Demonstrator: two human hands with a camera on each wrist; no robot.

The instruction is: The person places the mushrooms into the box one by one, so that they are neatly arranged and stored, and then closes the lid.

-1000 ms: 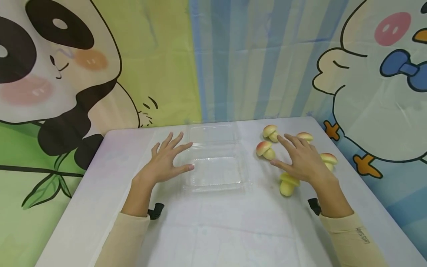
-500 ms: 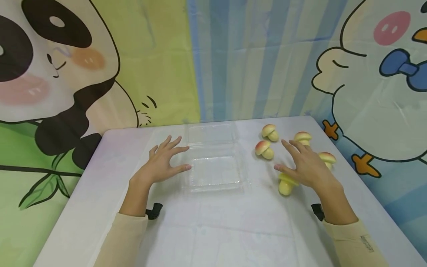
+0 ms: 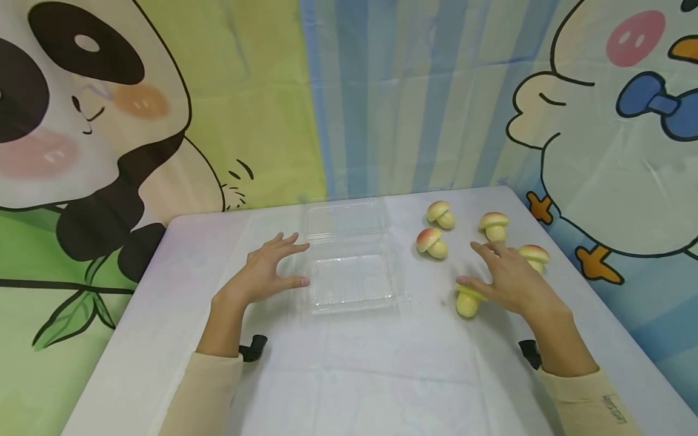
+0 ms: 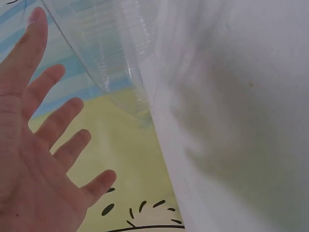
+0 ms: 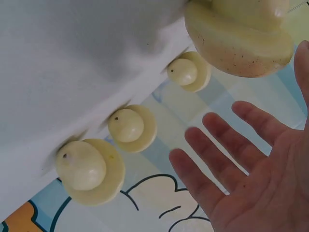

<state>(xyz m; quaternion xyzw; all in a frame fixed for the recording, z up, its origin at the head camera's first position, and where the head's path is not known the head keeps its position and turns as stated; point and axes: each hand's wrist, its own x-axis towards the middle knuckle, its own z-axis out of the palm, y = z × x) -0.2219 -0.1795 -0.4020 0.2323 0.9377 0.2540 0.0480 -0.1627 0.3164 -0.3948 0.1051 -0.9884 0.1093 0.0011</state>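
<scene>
A clear plastic clamshell box (image 3: 351, 280) lies open on the white table (image 3: 349, 375), its lid (image 3: 343, 218) folded back. My left hand (image 3: 267, 269) hovers just left of the box with fingers spread, holding nothing; the left wrist view shows the same hand (image 4: 34, 145) beside the box's wall (image 4: 111, 53). Several toy mushrooms lie to the right: a yellow one (image 3: 469, 301) right under my right hand (image 3: 504, 278), and pink-capped ones (image 3: 431, 241) (image 3: 439, 213) (image 3: 493, 224) (image 3: 534, 254). My right hand (image 5: 241, 164) is spread above them, gripping none.
Cartoon backdrops, a panda at left and a chick at right, hang behind the table. The table's far edge (image 3: 338, 197) runs just behind the box lid. Black wrist mounts (image 3: 252, 348) (image 3: 530, 352) show under both sleeves.
Both hands have drawn back toward me and lowered a little. The right hand moved off the far mushrooms and now sits over the yellow one. The box and mushrooms stayed put.
</scene>
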